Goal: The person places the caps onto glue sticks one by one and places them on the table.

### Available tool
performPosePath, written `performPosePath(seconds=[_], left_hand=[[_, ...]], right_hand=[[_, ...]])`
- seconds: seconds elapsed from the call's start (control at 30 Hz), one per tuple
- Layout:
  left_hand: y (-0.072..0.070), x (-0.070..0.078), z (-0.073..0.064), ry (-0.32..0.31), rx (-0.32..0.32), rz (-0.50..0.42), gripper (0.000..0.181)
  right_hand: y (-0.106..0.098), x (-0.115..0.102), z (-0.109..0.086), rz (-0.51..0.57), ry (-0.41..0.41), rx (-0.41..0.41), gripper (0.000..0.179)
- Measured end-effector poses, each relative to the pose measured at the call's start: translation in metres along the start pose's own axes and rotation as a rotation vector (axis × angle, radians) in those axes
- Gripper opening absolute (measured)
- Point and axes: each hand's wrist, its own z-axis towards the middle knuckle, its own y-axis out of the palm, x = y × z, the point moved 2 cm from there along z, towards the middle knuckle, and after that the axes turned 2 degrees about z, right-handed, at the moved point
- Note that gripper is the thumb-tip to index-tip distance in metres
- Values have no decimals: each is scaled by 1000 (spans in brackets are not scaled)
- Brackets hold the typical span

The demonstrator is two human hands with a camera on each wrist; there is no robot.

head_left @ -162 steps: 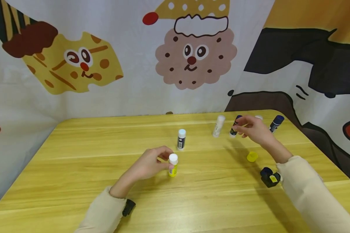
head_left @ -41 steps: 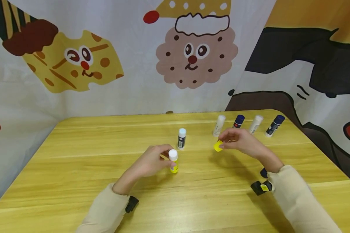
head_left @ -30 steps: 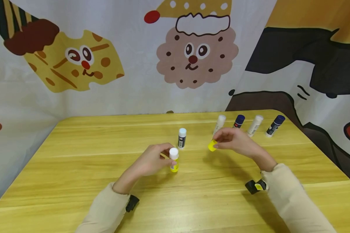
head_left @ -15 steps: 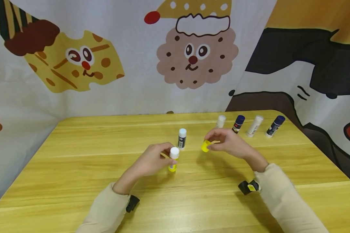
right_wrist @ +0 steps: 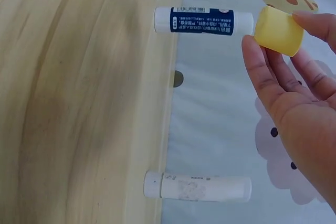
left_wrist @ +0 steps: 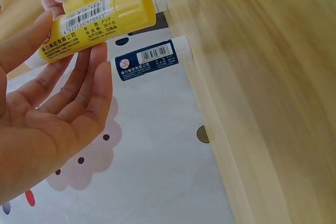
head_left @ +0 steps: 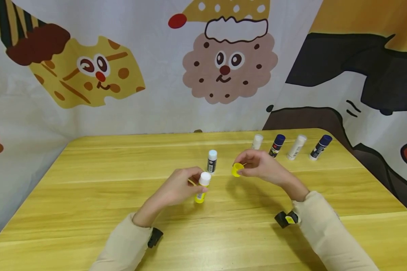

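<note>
My left hand [head_left: 176, 189] holds a yellow glue stick [head_left: 200, 197] between thumb and fingers. Its white top [head_left: 205, 178] is bare and leans slightly right. In the left wrist view, the barcode side of this glue stick [left_wrist: 105, 19] faces the camera. Whether its base touches the table cannot be told. My right hand [head_left: 266, 168] pinches a small yellow cap [head_left: 237, 170] above the table, to the right of the glue stick. The right wrist view shows the cap [right_wrist: 278, 31] between thumb and fingertips. Just behind, a navy-labelled glue stick [head_left: 211, 162] with a white top stands upright.
Along the back right of the wooden table [head_left: 105, 210] stand a white glue stick [head_left: 257, 142] partly behind my right hand, a navy-capped one [head_left: 277, 146], another white one [head_left: 296, 147] and another navy-capped one [head_left: 320, 147]. A printed curtain [head_left: 162, 105] hangs behind the table.
My right hand has left the back-right glue sticks, picked up the yellow cap from the table and carried it left. The held glue stick now tilts slightly. A dark blue cap is now hidden.
</note>
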Motion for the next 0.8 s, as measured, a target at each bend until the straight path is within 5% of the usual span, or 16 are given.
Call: performPosePath(seconds=[0.8], left_hand=[[3,8,0,37,-31,-3,22]], right_hand=[[23,-7,7,-63,-159,-87,30]])
